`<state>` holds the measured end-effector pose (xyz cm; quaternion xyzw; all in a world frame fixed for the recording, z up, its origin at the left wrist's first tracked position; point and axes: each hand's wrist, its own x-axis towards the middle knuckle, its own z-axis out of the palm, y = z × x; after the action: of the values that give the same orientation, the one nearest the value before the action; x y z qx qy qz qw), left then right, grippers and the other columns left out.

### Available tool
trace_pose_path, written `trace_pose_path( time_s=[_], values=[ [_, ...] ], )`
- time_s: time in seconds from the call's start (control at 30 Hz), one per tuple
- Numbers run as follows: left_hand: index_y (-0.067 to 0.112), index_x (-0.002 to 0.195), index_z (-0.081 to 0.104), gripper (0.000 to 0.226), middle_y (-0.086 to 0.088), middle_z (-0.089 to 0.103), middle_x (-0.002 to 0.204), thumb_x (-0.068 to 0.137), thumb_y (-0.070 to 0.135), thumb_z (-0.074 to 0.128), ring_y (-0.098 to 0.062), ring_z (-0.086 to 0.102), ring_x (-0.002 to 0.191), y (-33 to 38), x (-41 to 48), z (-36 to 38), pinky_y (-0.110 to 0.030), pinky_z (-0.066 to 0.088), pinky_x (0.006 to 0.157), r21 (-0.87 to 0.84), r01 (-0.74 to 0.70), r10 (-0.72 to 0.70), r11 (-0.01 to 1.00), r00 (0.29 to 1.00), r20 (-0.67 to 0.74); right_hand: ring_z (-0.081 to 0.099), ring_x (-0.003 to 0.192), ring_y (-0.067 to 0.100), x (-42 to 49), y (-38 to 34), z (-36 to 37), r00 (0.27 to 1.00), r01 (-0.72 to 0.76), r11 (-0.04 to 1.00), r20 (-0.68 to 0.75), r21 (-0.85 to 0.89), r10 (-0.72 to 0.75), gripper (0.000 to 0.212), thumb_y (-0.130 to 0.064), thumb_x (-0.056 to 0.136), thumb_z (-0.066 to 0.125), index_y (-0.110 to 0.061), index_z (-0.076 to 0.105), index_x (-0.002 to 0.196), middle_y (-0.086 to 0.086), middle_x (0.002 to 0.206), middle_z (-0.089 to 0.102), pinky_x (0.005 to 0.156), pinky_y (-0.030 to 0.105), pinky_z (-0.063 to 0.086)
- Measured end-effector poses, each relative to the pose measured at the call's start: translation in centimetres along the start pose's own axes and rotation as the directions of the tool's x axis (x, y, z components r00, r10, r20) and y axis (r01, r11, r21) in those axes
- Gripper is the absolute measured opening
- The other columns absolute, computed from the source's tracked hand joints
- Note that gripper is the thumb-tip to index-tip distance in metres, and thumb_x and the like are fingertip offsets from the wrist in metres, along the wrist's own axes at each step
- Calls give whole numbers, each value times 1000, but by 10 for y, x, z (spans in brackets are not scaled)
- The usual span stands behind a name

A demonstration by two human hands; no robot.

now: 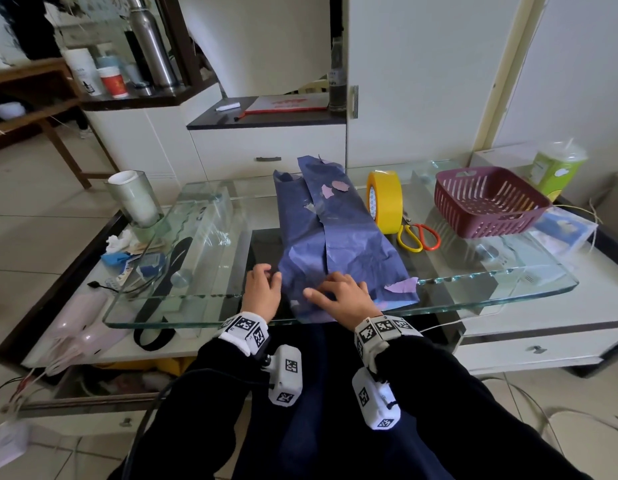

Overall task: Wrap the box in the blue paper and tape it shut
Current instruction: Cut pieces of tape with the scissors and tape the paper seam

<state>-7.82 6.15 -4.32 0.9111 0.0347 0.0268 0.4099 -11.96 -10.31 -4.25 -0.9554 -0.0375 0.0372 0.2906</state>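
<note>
Blue paper: head view; folded lengthwise over a long bulk mid-way along the glass desk, its overlap seam running 12 to 6 o'clock, with torn pale patches on it.
Box: not visible; I judge it lies under the paper.
Left hand: at the paper's 8 o'clock edge, fingers curled; I cannot tell whether it pinches the sheet.
Right hand: at 6 o'clock, fingers spread flat, pressing the near end down.
Hands: apart, on either side of the near left corner.
Tape roll: yellow, on edge, just beside the paper at 2 o'clock; scissors at 3 o'clock.
Step in hand: probably closing the near end. Pin the seam with the flat palm, draw the flap taut, and crease it against the box edge before reaching for tape.
Hard to make out: the box's outline, whether the far end is closed, and whether any tape is on the seam.
</note>
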Motion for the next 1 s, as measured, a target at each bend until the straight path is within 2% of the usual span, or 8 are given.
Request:
trace_pose_path(
  time_s=[0.07,0.13,0.23,0.33,0.43,0.63,0.77,1.0],
  values=[
    [-2,128,43,48,-21,55,125,93,28,54,-33,54,116,4,1,3,-37,41,101,-67,119,-112,991,989,93,49,111,22,1,0,-2,996,-21,997,-88,75,27,41,-49,95,41,-17,66,90,1,105,56,94,38,28],
    [1,130,41,57,-18,57,125,89,37,59,-32,55,116,9,-2,8,-35,42,99,-69,170,-158,983,975,157,49,113,25,3,3,-3,986,-32,998,-160,56,40,29,-35,96,45,-14,64,106,5,111,57,95,37,31],
    [0,124,42,60,-16,60,119,80,27,73,-30,59,110,10,-8,15,-27,43,85,-29,197,-185,980,957,225,42,119,27,5,9,-1,984,-30,999,-177,-27,25,29,-23,93,51,-16,58,120,5,124,49,95,37,33],
    [-3,119,46,56,-20,61,119,75,13,77,-32,60,108,5,-7,18,-30,45,84,9,197,-193,980,953,234,38,121,26,6,10,2,983,-19,999,-185,-41,11,36,-19,90,52,-17,53,125,4,130,43,96,36,33],
    [-3,113,51,49,-22,63,116,73,10,76,-33,61,106,1,-8,18,-35,49,86,19,208,-208,978,957,202,38,123,26,8,8,6,990,-11,1000,-137,-9,10,40,-18,89,53,-16,50,129,4,132,42,99,36,34],
    [-2,109,45,41,-24,59,117,78,10,68,-35,58,109,2,-17,23,-32,43,82,63,236,-243,970,956,165,43,123,26,5,7,26,998,-37,999,41,18,36,34,-16,88,52,-15,57,122,5,128,46,102,38,37],
    [1,106,44,32,-26,57,119,81,9,62,-38,56,110,7,-19,29,-37,44,88,87,204,-215,975,965,150,44,123,27,7,4,28,996,-44,998,75,33,42,31,-16,89,52,-13,60,118,6,129,47,103,39,37],
    [12,93,41,27,-20,62,112,83,17,64,-33,59,103,13,-16,40,-31,43,82,13,186,-185,982,963,196,52,117,30,7,2,31,992,-109,976,77,189,96,37,-2,83,46,-9,62,116,13,122,58,100,36,41]
  ],
)
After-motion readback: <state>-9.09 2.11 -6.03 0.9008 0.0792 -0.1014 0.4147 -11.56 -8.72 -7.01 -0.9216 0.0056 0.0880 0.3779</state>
